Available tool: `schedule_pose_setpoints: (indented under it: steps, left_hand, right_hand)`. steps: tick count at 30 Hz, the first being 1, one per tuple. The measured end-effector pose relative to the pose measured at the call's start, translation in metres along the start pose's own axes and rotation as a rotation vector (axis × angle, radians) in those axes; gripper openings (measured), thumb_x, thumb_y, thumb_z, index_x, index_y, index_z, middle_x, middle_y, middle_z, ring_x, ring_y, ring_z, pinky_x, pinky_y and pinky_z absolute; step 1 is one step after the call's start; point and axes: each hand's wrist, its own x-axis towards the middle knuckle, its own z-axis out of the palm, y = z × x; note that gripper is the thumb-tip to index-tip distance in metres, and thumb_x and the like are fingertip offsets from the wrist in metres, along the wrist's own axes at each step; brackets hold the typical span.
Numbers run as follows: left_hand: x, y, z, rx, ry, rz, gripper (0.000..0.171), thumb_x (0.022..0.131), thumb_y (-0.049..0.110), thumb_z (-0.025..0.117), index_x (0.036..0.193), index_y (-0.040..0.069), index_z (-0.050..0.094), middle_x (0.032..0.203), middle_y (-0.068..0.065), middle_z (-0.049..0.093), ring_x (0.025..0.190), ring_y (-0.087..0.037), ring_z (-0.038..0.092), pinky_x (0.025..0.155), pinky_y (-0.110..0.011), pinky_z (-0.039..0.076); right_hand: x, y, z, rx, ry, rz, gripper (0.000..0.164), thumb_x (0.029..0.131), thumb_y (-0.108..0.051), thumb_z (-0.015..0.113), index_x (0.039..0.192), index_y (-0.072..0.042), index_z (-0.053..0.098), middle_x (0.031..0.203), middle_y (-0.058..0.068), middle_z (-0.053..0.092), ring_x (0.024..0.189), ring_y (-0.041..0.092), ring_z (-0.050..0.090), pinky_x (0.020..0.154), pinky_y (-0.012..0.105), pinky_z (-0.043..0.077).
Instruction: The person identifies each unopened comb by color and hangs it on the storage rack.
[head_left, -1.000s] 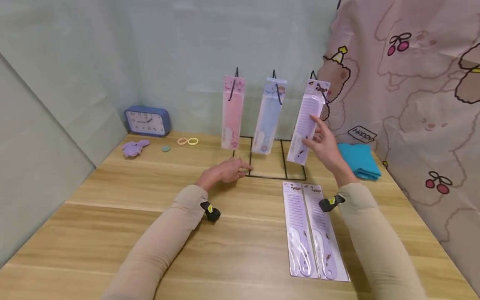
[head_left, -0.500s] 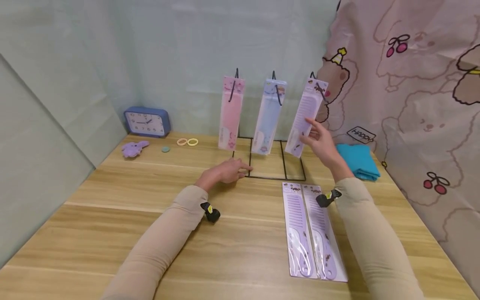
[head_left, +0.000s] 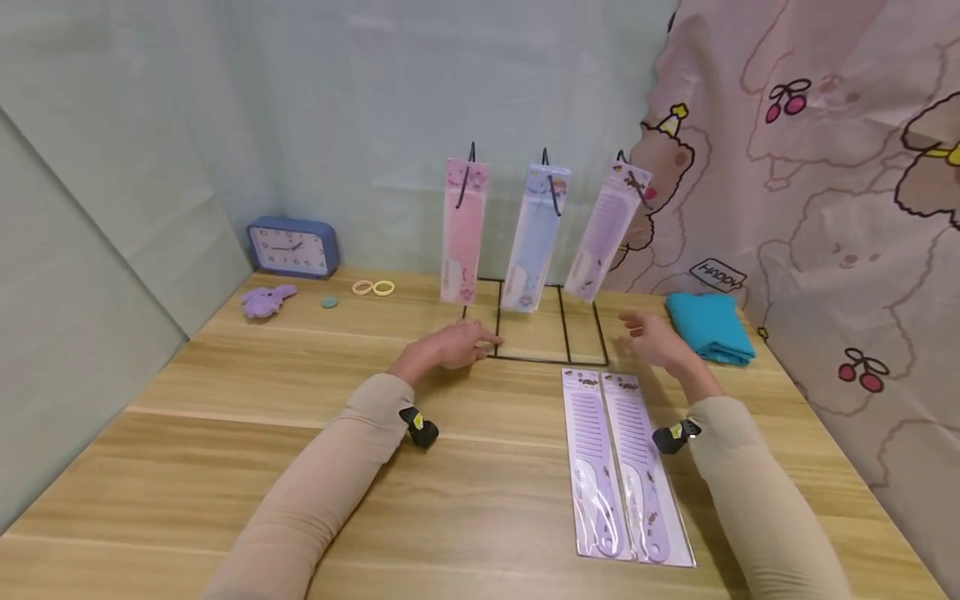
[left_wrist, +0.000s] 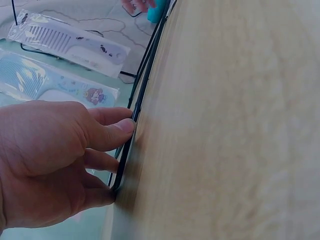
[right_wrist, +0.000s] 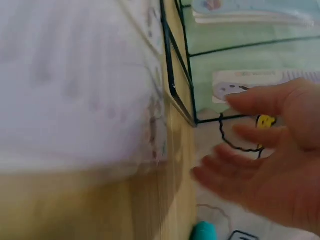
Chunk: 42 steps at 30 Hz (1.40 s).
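My left hand (head_left: 457, 343) rests its thumb and spread fingertips on the front wire of a black wire rack (left_wrist: 126, 150), low at the table. In the head view my right hand (head_left: 654, 337), empty with fingers loosely bent, stands right of the rack, below a packaged purple comb (head_left: 606, 229) hanging from the rack's right hook. The middle hook bears a blue pack (head_left: 536, 237), the left one a pink pack (head_left: 463, 237). Two more packaged purple combs, a left one (head_left: 592, 458) and a right one (head_left: 647, 467), lie side by side in front of the rack.
A folded turquoise cloth (head_left: 711, 327) lies to the right of my right hand. At the back left are a blue clock (head_left: 292, 247), a purple toy-like item (head_left: 266, 302), a small green disc (head_left: 329, 302) and two rings (head_left: 372, 288). Curtains close off the back and sides.
My right hand has let go of the hanging purple comb pack and moved down and to the right. The pack now hangs tilted from its hook. The left hand stays on the rack.
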Motion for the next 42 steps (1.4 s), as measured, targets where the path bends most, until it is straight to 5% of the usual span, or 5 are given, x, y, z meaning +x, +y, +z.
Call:
schedule_pose_setpoints:
  steps: [15,22,27,34,42]
  left_hand:
    - [0.001,0.000,0.002,0.009,0.002,0.006,0.041,0.104,0.013,0.053,0.145,0.014,0.055,0.146,-0.022,0.048,0.136,-0.039,0.043,0.119,-0.052,0.023]
    - [-0.001,0.000,0.004,0.031,-0.006,-0.001,0.042,0.104,0.013,0.053,0.145,0.015,0.054,0.146,-0.023,0.048,0.134,-0.042,0.043,0.117,-0.054,0.028]
    - [0.000,0.002,0.002,0.011,-0.006,0.002,0.042,0.104,0.012,0.053,0.146,0.015,0.053,0.147,-0.025,0.046,0.137,-0.042,0.040,0.119,-0.053,0.022]
    - [0.001,0.001,0.002,0.006,-0.008,-0.027,0.043,0.105,0.014,0.051,0.147,0.017,0.052,0.155,-0.025,0.034,0.144,-0.047,0.025,0.119,-0.055,0.020]
    - [0.001,0.002,0.002,0.001,-0.007,-0.030,0.043,0.105,0.014,0.050,0.147,0.017,0.052,0.156,-0.027,0.032,0.143,-0.048,0.026,0.118,-0.056,0.022]
  right_hand:
    - [-0.071,-0.016,0.001,-0.289,-0.204,0.062,0.107,0.083,-0.028,0.082,0.145,0.023,0.013,0.115,0.036,0.058,0.108,0.044,0.058,0.093,0.058,0.049]
    - [-0.095,-0.029,0.016,-0.401,-0.295,0.110,0.124,0.074,-0.047,0.087,0.143,0.027,0.015,0.140,0.047,0.035,0.129,0.056,0.041,0.106,0.062,0.038]
    - [-0.093,-0.037,0.029,-0.454,-0.284,0.105,0.124,0.068,-0.044,0.091,0.140,0.028,0.021,0.134,0.046,0.042,0.121,0.053,0.050,0.102,0.059,0.044]
    - [-0.088,-0.034,0.027,-0.269,-0.324,0.216,0.122,0.071,-0.028,0.092,0.149,0.019,0.010,0.125,0.042,0.048,0.054,0.027,0.062,0.046,0.040,0.055]
    - [-0.078,-0.005,-0.004,0.017,-0.228,0.261,0.106,0.083,-0.012,0.082,0.150,0.018,0.006,0.118,0.040,0.054,0.069,0.030,0.069,0.059,0.043,0.061]
